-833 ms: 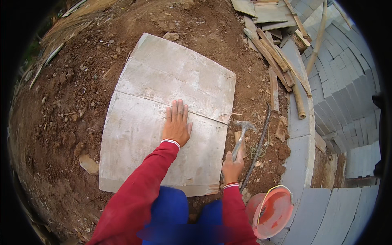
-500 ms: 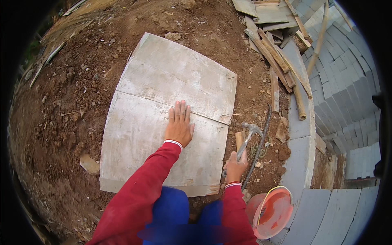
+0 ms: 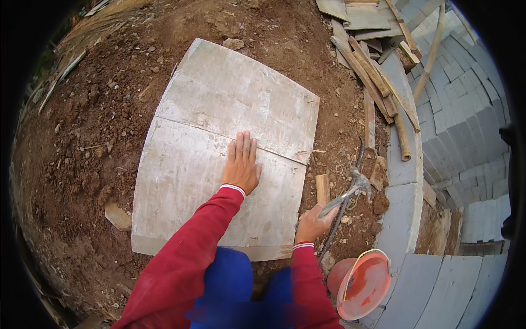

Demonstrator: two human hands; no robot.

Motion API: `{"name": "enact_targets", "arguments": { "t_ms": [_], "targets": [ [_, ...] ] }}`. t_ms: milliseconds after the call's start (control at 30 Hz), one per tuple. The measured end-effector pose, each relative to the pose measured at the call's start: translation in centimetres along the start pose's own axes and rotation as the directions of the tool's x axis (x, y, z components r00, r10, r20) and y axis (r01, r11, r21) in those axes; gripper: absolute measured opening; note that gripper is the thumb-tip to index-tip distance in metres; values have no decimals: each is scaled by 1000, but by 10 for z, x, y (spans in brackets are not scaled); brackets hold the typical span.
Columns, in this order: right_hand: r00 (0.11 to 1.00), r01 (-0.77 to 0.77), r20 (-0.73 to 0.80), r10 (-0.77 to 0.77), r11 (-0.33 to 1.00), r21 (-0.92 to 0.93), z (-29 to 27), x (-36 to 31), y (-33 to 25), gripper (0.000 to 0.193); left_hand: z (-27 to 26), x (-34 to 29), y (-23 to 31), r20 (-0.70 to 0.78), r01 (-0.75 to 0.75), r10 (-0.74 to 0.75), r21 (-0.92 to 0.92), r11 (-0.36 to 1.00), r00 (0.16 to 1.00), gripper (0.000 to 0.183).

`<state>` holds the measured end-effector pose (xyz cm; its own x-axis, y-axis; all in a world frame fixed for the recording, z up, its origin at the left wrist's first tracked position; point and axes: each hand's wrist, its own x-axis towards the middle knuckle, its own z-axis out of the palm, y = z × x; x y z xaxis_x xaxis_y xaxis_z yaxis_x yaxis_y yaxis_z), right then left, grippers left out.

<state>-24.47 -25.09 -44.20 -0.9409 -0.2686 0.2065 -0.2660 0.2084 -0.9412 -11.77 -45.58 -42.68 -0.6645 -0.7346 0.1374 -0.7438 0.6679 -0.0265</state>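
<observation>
Two whitish, weathered boards (image 3: 181,181) lie edge to edge on the ground before me, with a narrow seam between them. My left hand (image 3: 241,167) rests flat on them close to the seam, fingers stretched forward. Beside their right edge, my right hand (image 3: 312,225) is wrapped round the handle of a claw hammer (image 3: 360,183), whose grey head points right and away from the boards. A short wooden piece (image 3: 322,188) stands just beyond that hand. Thin nails (image 3: 313,101) stick up near the boards' right edge.
A red bucket (image 3: 366,285) with a yellow handle sits at lower right. A dark bent rod (image 3: 334,229) lies near the hammer. Timber offcuts (image 3: 378,82) are piled at upper right, beside a grey block wall (image 3: 404,205) and stacked grey blocks (image 3: 460,115). Reddish soil (image 3: 82,164) surrounds the boards.
My right hand has turned the hammer, so its head has swung right and slightly down. My left hand stays on the boards.
</observation>
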Motion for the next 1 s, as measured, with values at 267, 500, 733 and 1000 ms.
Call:
{"name": "enact_targets", "arguments": {
  "t_ms": [267, 500, 733, 1000],
  "targets": [
    [932, -300, 238, 273, 951, 82, -4, 23, -26, 57, 1, 0, 2, 23, -3, 3, 9, 1000, 1000, 74],
    [914, -188, 341, 222, 974, -130, 48, 40, -27, 63, 1, 0, 2, -15, -3, 3, 16, 1000, 1000, 73],
    [985, -165, -3, 170, 960, 227, 21, 55, -42, 60, 4, 2, 2, -9, -25, 25, 26, 999, 1000, 73],
    [978, 14, 207, 38, 971, -239, 49, 8, -31, 64, 1, 2, 2, 9, -34, 34, -6, 999, 999, 72]
  ]
}}
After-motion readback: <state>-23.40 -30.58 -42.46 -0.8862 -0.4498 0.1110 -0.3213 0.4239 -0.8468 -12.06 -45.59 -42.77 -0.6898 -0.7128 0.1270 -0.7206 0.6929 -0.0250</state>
